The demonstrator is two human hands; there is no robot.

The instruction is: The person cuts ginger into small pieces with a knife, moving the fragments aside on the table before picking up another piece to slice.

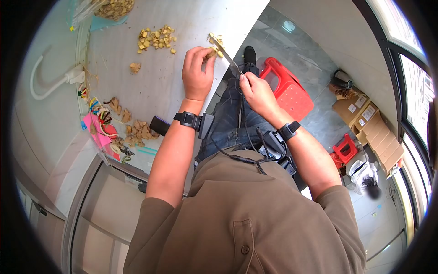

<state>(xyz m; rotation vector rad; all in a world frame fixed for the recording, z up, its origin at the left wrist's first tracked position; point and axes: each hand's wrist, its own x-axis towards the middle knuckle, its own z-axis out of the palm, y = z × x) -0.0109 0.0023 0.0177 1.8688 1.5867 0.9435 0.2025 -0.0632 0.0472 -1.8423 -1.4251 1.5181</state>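
My right hand (257,91) is closed round the handle of a knife (226,55), its blade slanting up and left over the table's edge. Under and beside the blade lie a few cut yellow pieces of ginger (219,39). The fingers of my left hand (198,75) pinch a piece of ginger (211,51) against the white tabletop (178,13), close to the blade. Left of that hand is a pile of chopped ginger (157,37). A single brown ginger piece (135,67) sits apart, nearer to me.
Whole ginger roots (139,133) and a dark phone (159,125) lie near my left forearm. A bag of ginger pieces (114,8) stands at the far left. On the floor are a red stool (289,91) and cardboard boxes (369,121). Cables hang at my waist.
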